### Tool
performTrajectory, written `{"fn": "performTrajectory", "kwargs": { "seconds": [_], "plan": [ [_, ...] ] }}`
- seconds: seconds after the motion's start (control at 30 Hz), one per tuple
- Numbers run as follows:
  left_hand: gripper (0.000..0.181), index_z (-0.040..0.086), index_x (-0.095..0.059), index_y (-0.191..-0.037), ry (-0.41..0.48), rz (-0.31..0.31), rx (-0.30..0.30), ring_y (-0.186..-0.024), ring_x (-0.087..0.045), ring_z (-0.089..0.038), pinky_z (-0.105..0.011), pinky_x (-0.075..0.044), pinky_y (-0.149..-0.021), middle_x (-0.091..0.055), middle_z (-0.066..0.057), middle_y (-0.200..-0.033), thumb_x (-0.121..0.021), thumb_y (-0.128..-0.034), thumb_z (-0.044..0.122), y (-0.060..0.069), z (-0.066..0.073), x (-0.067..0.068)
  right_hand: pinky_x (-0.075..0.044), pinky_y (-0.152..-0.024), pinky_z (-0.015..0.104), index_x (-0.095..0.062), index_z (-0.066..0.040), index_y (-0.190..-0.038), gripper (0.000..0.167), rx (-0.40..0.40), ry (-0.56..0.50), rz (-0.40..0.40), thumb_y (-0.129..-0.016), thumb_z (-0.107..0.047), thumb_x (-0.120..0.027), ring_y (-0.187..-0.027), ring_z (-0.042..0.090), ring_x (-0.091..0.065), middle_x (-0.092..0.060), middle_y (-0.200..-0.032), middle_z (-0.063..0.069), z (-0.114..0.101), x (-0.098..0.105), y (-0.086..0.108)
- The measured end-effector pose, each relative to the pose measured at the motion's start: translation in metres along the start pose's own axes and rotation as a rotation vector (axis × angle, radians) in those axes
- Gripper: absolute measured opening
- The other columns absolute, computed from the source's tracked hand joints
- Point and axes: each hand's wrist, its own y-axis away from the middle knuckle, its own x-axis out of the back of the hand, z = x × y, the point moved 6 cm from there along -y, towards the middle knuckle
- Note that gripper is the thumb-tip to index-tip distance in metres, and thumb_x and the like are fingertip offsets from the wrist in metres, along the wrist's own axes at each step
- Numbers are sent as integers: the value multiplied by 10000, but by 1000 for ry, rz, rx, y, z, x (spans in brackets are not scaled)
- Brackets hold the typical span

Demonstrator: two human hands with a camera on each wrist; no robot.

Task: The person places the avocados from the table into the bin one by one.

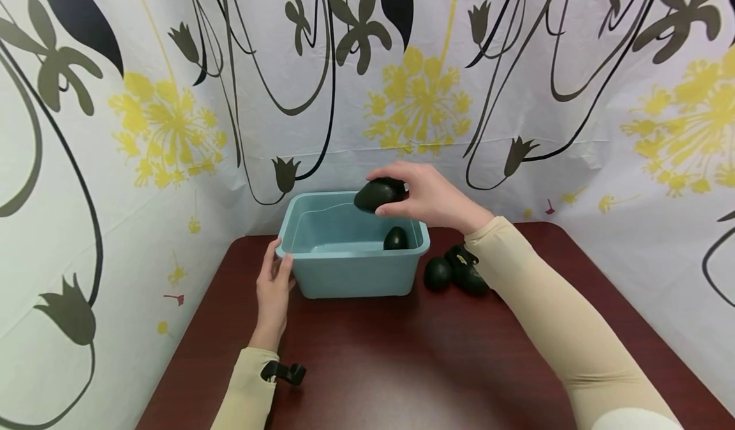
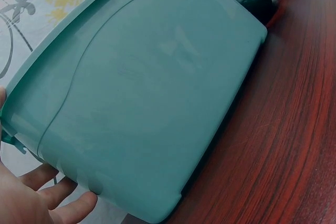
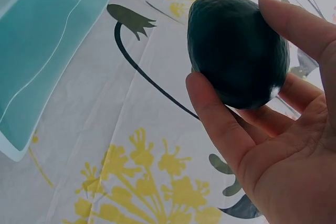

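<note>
A bin is standing near the worktop's far edge. One avocado is lying inside, toward its right end; other avocados are resting just right of it. Another avocado is hovering above the bin.

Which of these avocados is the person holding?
The avocado in the right hand, held up off the table. Another avocado lies inside the box; the remaining avocados are beside it.
</note>
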Motion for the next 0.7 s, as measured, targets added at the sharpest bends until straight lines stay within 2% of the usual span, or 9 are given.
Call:
{"fn": "performTrajectory", "kwargs": {
  "seconds": [0.17,0.43,0.67,0.7],
  "plan": [
    [588,310,-387,-1551,-2,-6,2,-1312,-485,-246,-576,-421,-1023,-436,-170,-1502,-597,-1011,415,1,0,0,-487,-806,331,-588,-373,-1349,519,-3,41,-40,-874,-408,-793,-1015,70,-542,-566,-1259,-163,1,-4,-9],
    [582,325,-406,-1537,-5,-6,6,-1302,-493,-256,-582,-428,-1012,-447,-161,-1493,-610,-1001,426,1,0,1,-483,-808,330,-600,-308,-1357,527,30,61,-80,-875,-379,-800,-1037,81,-539,-595,-1270,-126,0,-9,-27],
    [588,320,-400,-1540,1,-8,5,-1305,-487,-272,-609,-414,-1011,-442,-160,-1496,-615,-1002,421,0,0,1,-486,-816,342,-611,-286,-1351,523,3,51,-117,-872,-374,-804,-1027,101,-543,-597,-1260,-114,4,-14,-41],
    [585,334,-400,-1537,4,-5,2,-1308,-485,-272,-615,-409,-1012,-441,-155,-1498,-614,-1001,426,-2,-4,2,-486,-817,344,-612,-288,-1350,524,-1,56,-120,-871,-378,-804,-1029,102,-543,-596,-1262,-114,5,-14,-43]
  ]
}}
